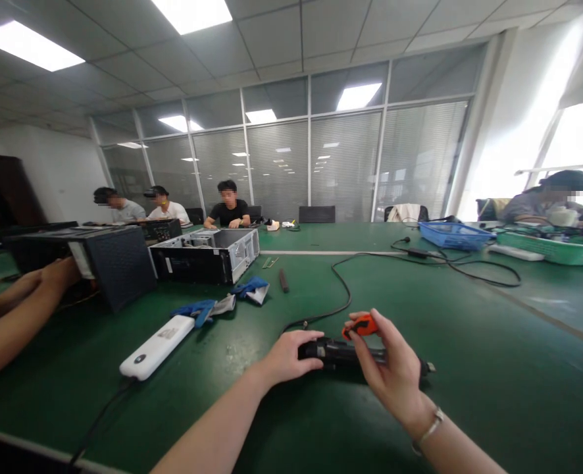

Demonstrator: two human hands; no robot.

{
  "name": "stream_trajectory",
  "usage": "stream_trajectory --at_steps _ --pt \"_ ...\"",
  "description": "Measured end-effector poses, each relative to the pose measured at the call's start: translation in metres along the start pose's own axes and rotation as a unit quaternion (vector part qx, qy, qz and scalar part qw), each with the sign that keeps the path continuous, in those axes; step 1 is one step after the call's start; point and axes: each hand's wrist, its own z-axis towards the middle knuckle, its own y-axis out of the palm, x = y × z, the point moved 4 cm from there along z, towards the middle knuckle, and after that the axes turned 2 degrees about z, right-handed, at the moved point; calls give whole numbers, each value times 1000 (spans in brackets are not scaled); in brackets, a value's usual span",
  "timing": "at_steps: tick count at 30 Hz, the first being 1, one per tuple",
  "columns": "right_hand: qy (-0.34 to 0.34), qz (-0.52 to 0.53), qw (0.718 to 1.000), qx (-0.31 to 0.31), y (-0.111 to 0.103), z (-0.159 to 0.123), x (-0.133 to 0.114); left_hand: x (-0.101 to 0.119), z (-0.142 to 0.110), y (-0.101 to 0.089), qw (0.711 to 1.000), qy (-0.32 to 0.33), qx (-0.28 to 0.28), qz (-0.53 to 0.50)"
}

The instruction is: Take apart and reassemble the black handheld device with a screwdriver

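Observation:
A long black corded tool, which looks like an electric screwdriver, lies on the green table in front of me. My left hand is closed around its left end, thumb on the near side and fingers on the far side. Between thumb and fingers, my right hand pinches a small orange-and-black piece just above the tool's body. I cannot make out what kind of piece it is. The right hand hides part of the tool, whose metal-tipped right end sticks out beyond it.
Left stand a white power strip, blue-grey gloves and an open computer case. A co-worker's arms reach into a dark case. A black cable runs rightward towards blue and green baskets. Other people sit around.

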Motion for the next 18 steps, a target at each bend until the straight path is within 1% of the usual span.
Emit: stream_trajectory --at_steps 2,5,8,11,14,18 --pt "34 -6 999 19 1 -1 6 2 0 0 1000 6 8 -4" --pt "76 -21 997 13 6 -3 12 5 2 0 999 7 26 -22" --pt "84 -28 996 1 10 -6 14 9 3 2 998 26 37 -42" --pt "96 -24 995 -32 16 -8 15 10 5 5 996 42 53 -56" --pt "112 -20 991 -67 23 -9 17 7 7 8 994 45 76 -66" --pt "117 -40 989 -79 29 -5 17 4 8 10 992 27 95 -81"
